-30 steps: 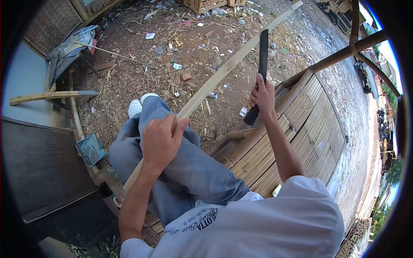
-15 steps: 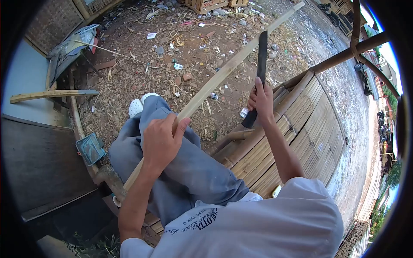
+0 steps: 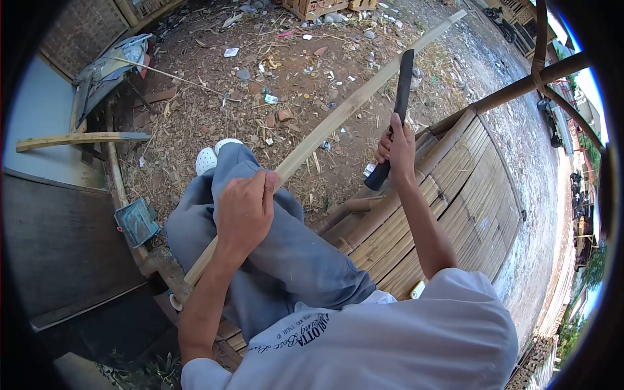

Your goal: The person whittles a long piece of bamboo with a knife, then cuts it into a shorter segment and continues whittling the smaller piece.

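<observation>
Littered ground (image 3: 195, 117) behind, the left hand (image 3: 244, 211) partly hides a pale slat (image 3: 331, 120).

TEXT | white T-shirt (image 3: 403, 338), bottom centre: slanted black chest print (image 3: 309, 331) – large "CARLOTTA", first letter partly lost in a fold; script line, only "Best" clear; small line ending, it seems, "TNGR ID" | slatted wooden crate (image 3: 315, 8), top centre: dark letters, apparently "NKT" – last one uncertain
</observation>
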A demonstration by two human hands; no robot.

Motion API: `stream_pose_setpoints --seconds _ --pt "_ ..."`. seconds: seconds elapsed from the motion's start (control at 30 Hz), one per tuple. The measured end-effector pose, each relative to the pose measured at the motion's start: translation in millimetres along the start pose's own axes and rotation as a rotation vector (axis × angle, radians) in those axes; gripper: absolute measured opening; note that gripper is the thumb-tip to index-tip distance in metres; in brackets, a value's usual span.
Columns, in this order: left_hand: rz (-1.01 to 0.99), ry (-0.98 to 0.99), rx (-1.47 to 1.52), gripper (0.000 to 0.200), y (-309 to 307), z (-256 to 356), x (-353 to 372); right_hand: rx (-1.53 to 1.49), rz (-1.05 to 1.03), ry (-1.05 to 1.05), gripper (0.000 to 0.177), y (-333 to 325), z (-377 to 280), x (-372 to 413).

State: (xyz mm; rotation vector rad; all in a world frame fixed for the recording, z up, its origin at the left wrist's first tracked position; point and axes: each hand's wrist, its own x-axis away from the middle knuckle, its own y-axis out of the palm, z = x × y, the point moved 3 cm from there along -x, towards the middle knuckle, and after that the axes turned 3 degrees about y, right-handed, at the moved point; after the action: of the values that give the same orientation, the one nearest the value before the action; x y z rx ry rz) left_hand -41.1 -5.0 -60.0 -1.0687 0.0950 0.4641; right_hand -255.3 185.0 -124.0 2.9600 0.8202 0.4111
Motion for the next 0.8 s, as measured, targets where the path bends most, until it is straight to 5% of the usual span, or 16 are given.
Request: stream_pose_setpoints --seconds 0.03,0.17,0.2,0.33,0.6,0.7,0.8 --pt "0.006 0.011 0.013 0.033 1 0 2 -0.199 0.135 -0.034 0.041 -3 -7 4" --pt "-0.022 0.011 -0.003 0.031 1 -3 0 0.159 -0.134 0.095 0.046 22 9 31" --pt "-0.024 0.008 -0.007 0.031 1 -4 2 0.013 0.016 0.040 0.045 9 -1 19" --pt "0.002 0.004 0.005 0.031 1 0 0 0.018 0.056 -0.013 0.045 12 -3 17" --pt "0.022 0.011 0.001 0.032 1 2 -2 0.112 -0.162 0.077 0.041 26 9 31" --pt "-0.008 -0.014 -0.019 0.032 1 -2 -1 -0.051 0.122 0.033 0.040 2 0 17" --pt "-0.012 -0.015 0.040 0.032 1 3 0 0.039 -0.070 0.153 0.040 24 10 40"
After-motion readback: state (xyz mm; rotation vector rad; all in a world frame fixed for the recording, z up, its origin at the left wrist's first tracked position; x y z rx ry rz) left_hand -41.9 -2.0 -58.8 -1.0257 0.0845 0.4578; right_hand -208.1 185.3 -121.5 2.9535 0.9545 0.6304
